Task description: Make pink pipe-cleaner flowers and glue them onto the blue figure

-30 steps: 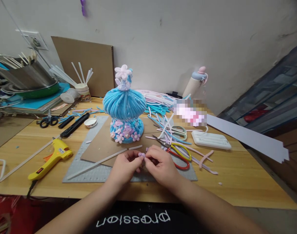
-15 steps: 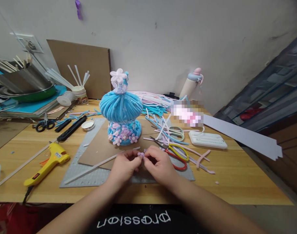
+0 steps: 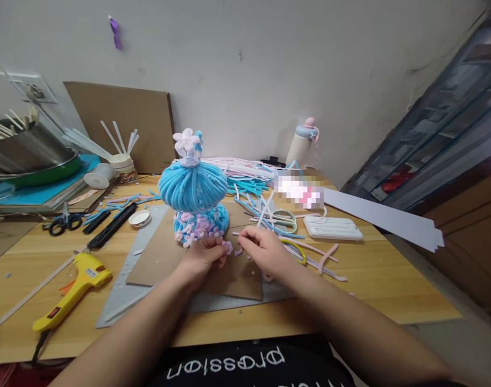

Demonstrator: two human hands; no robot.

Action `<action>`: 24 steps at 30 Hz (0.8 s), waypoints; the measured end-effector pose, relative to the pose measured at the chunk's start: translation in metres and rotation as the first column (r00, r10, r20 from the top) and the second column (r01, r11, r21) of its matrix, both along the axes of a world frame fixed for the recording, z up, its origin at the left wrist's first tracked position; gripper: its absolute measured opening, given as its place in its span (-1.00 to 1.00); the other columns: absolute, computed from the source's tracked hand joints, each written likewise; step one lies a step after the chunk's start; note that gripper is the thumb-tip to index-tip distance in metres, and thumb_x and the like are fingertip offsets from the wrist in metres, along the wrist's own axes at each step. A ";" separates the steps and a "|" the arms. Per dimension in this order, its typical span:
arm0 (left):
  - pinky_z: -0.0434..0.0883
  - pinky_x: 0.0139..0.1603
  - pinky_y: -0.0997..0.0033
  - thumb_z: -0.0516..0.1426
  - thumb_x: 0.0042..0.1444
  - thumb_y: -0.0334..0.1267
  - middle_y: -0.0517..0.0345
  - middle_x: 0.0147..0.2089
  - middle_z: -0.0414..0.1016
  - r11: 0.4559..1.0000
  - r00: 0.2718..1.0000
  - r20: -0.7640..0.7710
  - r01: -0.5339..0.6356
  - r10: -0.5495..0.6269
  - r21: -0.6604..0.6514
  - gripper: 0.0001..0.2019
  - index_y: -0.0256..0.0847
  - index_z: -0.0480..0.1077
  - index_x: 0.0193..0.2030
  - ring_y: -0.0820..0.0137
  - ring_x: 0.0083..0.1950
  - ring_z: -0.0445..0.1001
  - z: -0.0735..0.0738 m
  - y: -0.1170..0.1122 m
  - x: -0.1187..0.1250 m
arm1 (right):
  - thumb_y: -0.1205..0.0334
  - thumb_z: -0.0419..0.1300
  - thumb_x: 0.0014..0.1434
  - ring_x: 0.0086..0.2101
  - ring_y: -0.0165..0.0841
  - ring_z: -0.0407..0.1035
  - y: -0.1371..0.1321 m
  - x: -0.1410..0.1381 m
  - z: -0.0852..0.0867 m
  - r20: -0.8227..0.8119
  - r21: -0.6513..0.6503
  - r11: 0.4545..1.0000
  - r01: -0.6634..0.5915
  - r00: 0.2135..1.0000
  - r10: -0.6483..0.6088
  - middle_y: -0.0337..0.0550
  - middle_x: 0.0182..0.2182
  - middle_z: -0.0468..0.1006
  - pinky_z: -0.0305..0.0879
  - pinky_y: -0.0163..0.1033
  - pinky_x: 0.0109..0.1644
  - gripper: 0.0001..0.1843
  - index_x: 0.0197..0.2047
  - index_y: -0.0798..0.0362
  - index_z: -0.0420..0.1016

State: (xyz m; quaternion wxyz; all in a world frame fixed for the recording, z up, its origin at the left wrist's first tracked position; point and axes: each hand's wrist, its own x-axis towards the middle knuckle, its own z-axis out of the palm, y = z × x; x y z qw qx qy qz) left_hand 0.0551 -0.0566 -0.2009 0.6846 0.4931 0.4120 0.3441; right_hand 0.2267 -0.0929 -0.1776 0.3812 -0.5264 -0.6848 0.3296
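Observation:
My left hand (image 3: 203, 257) pinches a small lilac pipe-cleaner flower (image 3: 228, 247) between thumb and fingertips, just in front of the blue craft piece. My right hand (image 3: 263, 248) is a short way to its right, thumb and forefinger pressed together; whether something tiny sits in them I cannot make out. Below its fingertips a small lilac scrap (image 3: 239, 252) lies on the cardboard sheet (image 3: 233, 282). The blue fuzzy craft piece (image 3: 192, 185) stands upright, with a pale pink flower (image 3: 186, 142) on top and small flowers around its base.
A yellow glue gun (image 3: 84, 277) lies left on the wooden table, near black scissors (image 3: 63, 221). Yellow-handled scissors (image 3: 297, 250) are partly hidden behind my right hand. Loose pipe cleaners (image 3: 253, 185), a white power strip or power bank (image 3: 333, 228) and a bottle (image 3: 301, 142) stand farther back.
My hands have come apart, the lilac flower staying in my left. Both have moved forward over the cardboard, and the view has shifted slightly. The red scissor handle is now covered by my right arm.

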 end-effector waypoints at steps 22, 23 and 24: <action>0.18 -0.72 0.62 0.18 0.03 -0.06 0.10 -0.28 0.50 0.965 0.968 0.106 0.239 -0.228 -0.111 -0.61 -0.22 0.38 -0.05 0.59 -0.61 0.31 0.008 -0.006 -0.002 | 0.17 0.10 0.16 -0.50 -0.46 0.20 0.004 0.000 -0.026 -0.323 0.009 0.992 0.126 0.939 -0.116 -0.30 -0.56 0.32 0.13 -0.36 -0.42 -0.80 -0.46 0.08 0.34; 0.12 -0.73 0.63 0.19 0.04 -0.08 0.12 -0.30 0.50 0.931 0.938 0.085 0.344 -0.335 -0.126 -0.65 -0.23 0.41 -0.08 0.64 -0.66 0.24 0.011 -0.007 -0.005 | 0.15 0.12 0.15 -0.52 -0.47 0.19 0.006 0.002 -0.025 -0.371 0.003 0.986 0.166 0.916 -0.153 -0.30 -0.57 0.31 0.12 -0.36 -0.44 -0.79 -0.46 0.08 0.35; 0.06 -0.74 0.63 0.19 0.04 -0.10 0.15 -0.38 0.48 0.877 0.889 0.046 0.458 -0.456 -0.146 -0.70 -0.24 0.45 -0.15 0.66 -0.69 0.17 0.015 -0.009 -0.008 | 0.14 0.13 0.13 -0.54 -0.48 0.16 0.007 0.004 -0.024 -0.423 -0.007 0.978 0.208 0.886 -0.192 -0.31 -0.58 0.31 0.10 -0.36 -0.47 -0.79 -0.45 0.08 0.35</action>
